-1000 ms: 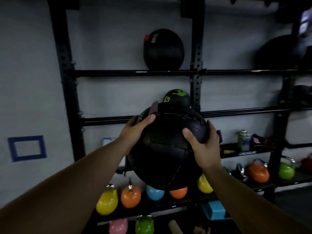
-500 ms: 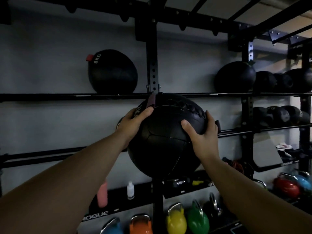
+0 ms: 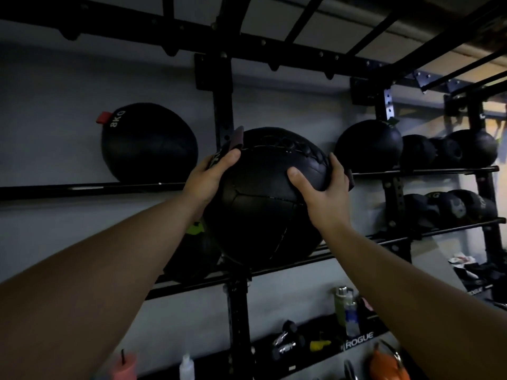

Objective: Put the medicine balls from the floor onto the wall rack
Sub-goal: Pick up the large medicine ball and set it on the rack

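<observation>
I hold a large black medicine ball with stitched seams in both hands, raised in front of the black wall rack. My left hand grips its upper left side. My right hand grips its upper right side. The ball's top is level with the upper rail, in front of the rack's upright post. A black ball marked 8KG rests on that rail to the left. Another black ball rests on it to the right. A ball with green markings sits on the lower rail, partly hidden.
Several more black balls fill the upper and lower rails at the far right. A low shelf holds bottles, a dumbbell and an orange kettlebell. Black overhead beams run above the rack.
The ball has risen with both hands from the lower rail's height to the upper rail's. My view has tilted upward; the kettlebells have mostly dropped out of sight.
</observation>
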Demonstrator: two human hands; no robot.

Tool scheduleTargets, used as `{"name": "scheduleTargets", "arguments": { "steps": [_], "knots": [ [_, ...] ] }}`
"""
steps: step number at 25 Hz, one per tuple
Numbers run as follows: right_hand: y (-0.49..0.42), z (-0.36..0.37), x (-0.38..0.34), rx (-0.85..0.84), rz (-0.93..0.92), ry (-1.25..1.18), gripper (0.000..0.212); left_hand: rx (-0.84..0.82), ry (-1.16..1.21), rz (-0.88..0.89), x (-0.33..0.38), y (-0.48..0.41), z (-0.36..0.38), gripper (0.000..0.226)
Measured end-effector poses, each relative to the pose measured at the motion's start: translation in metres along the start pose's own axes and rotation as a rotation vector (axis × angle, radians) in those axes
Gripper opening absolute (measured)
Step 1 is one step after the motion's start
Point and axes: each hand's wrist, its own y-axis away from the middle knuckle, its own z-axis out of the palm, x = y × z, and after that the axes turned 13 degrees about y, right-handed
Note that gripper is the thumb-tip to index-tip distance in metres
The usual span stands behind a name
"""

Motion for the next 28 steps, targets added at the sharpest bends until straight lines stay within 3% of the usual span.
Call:
{"name": "scheduleTargets", "arguments": {
  "steps": [4,11,18,21,25,28],
  "knots": [
    [-0.053,0.003,0.011,0.050,-0.052,0.012,0.136,-0.082,0.004,0.030,0.001,-0.045,0.023,0.124],
    [-0.165,0.038,0.042,0.013,-0.193,-0.037,0.132,-0.046,-0.012,0.155,-0.004,-0.136,0.050,0.107],
    [-0.301,0.108,0.101,0.107,-0.241,-0.215,0.130,-0.006,-0.193,0.353,-0.010,-0.271,0.083,0.132],
    [-0.347,0.140,0.157,0.072,-0.253,-0.199,0.127,0.049,-0.331,0.370,-0.055,-0.317,0.090,0.138],
    [-0.382,0.194,0.212,-0.105,-0.237,0.001,0.117,0.200,-0.477,0.327,-0.146,-0.364,0.069,0.100],
    [-0.405,0.222,0.193,-0.080,-0.297,0.113,0.114,0.263,-0.536,0.444,-0.157,-0.372,0.051,0.101]
  ]
}}
